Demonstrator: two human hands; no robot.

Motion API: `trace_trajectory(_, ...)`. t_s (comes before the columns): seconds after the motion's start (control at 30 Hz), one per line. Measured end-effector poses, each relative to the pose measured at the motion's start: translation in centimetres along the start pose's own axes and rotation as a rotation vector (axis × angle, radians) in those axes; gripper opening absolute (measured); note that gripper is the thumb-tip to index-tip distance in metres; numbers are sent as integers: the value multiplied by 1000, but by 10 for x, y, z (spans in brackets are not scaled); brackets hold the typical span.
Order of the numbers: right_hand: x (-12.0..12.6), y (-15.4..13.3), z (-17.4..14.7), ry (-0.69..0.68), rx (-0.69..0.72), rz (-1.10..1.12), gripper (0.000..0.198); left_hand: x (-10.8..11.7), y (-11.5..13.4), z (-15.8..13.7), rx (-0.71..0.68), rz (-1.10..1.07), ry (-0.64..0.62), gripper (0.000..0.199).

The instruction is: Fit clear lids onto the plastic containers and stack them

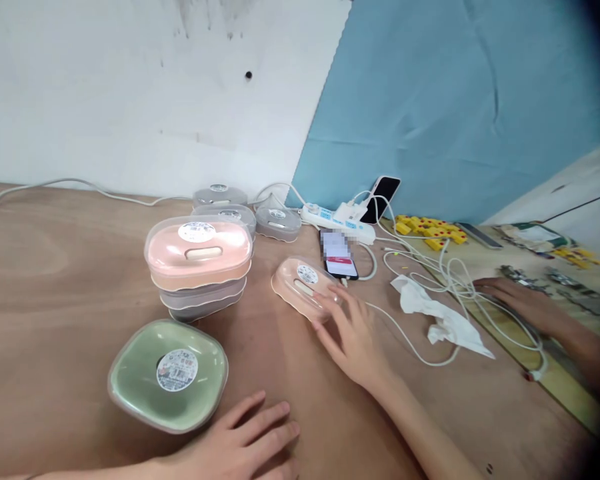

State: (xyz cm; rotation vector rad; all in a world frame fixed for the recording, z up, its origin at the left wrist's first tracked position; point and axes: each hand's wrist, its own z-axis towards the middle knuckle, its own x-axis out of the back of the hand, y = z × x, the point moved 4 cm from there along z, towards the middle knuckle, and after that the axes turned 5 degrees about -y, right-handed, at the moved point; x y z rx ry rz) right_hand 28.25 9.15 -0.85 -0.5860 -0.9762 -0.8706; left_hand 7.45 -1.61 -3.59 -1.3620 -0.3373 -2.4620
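My right hand (353, 333) reaches forward over the wooden table (55, 267), its spread fingertips resting on the near edge of a small pink lidded box (300, 281) that lies tilted. It holds nothing. My left hand (240, 443) lies flat on the table at the bottom, fingers apart, just right of a green box (170, 373) with a clear lid and a round sticker. Behind the green box is a stack of boxes, a pink one (200, 252) on top and grey ones beneath.
Three grey boxes (277, 221) sit at the back by the wall. A power strip (337, 220), two phones (341, 259), white cables (455, 283) and a crumpled tissue (440, 313) lie to the right. Another person's hand (523, 303) rests by yellow blocks (430, 233).
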Motion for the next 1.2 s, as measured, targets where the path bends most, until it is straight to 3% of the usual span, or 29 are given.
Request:
trace_trajectory(0.07,-11,-1,-1,-72,27,-11,48,-1,0,0,8,7,6,14)
trace_trajectory(0.33,-25,-8,6,-65,-81,114,49,-8,2,-4,10,10,29,17)
trace_trajectory(0.53,-42,5,45,-31,-173,182,34,-14,-1,-4,119,-44,122,27)
trace_trajectory(0.63,-55,12,71,-12,-119,190,36,-14,0,-4,76,-9,146,22)
trace_trajectory(0.83,-73,24,104,41,-68,193,40,-8,2,-5,-10,33,72,13)
trace_trajectory(1.03,-60,15,94,169,3,227,47,1,3,-2,-35,16,-40,16)
trace_trajectory(1.13,-39,-15,70,327,95,362,45,-9,2,-3,-17,37,-49,21)
trace_trajectory(1.2,-26,-43,54,329,158,524,42,-19,0,-8,18,61,-27,25)
